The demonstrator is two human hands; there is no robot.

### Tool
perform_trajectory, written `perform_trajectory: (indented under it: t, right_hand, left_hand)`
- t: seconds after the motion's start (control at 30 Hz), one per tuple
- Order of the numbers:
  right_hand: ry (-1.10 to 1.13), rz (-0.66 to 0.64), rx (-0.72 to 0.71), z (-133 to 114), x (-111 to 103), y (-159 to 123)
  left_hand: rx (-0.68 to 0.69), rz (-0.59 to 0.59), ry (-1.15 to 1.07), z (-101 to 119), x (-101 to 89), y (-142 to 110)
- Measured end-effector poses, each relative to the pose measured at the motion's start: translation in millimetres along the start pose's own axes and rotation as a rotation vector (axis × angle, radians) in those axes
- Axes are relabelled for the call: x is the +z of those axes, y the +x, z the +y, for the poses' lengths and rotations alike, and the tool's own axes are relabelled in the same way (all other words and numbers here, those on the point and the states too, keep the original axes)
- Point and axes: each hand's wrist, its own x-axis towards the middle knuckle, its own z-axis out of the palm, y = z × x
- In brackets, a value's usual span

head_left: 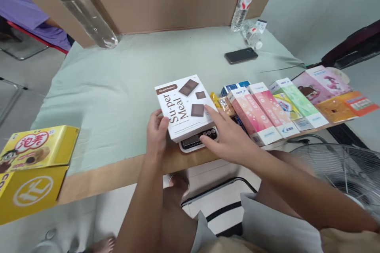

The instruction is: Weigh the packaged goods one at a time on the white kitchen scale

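A white cardboard box [185, 106] printed "Su-per Meal" with dark squares lies flat over a small digital kitchen scale [200, 141]. Only the scale's front, with its display and buttons, shows below the box. My left hand [157, 130] is closed at the box's left side, thumb against the edge and the other fingers curled. On the right, my right hand [230, 136] has thumb and index finger spread apart. Its index fingertip reaches over the box's right edge, and the thumb lies near the scale's buttons. My other right fingers are mostly hidden.
Pink cartons [252, 114], a green carton [299, 104] and snack packs [335, 110] line the table's right side. Yellow boxes [38, 150] stand at the left edge. Further back are a phone [241, 55] and water bottles [244, 4]. A fan [341, 170] is at lower right.
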Motion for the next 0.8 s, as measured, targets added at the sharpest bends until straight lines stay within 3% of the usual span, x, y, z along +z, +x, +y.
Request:
perform_trajectory:
  t: [0.17,0.27,0.33,0.43,0.53,0.67,0.8]
  right_hand:
    - [0.253,-0.058,-0.178,9,-15,-16]
    - [0.391,-0.093,-0.267,28,-38,-28]
    - [0.459,-0.079,-0.298,46,-58,-37]
    - [0.520,0.036,-0.311,74,-92,-50]
    - [0.591,0.234,-0.304,107,-118,-54]
    - [0.772,0.508,-0.294,159,-134,-40]
    - [0.910,0.598,-0.235,203,-146,-19]
  left_hand:
    - [0.102,0.186,-0.097,19,1.7,-12]
    - [0.202,0.172,-0.093,42,13.3,-34]
    - [0.256,0.142,-0.056,62,33.3,-50]
    - [0.260,0.060,-0.034,94,79.8,-64]
    - [0.240,-0.054,-0.019,125,135.3,-62]
    - [0.197,-0.201,0.163,160,210.7,-40]
    - [0.137,-0.360,0.290,172,286.2,-6]
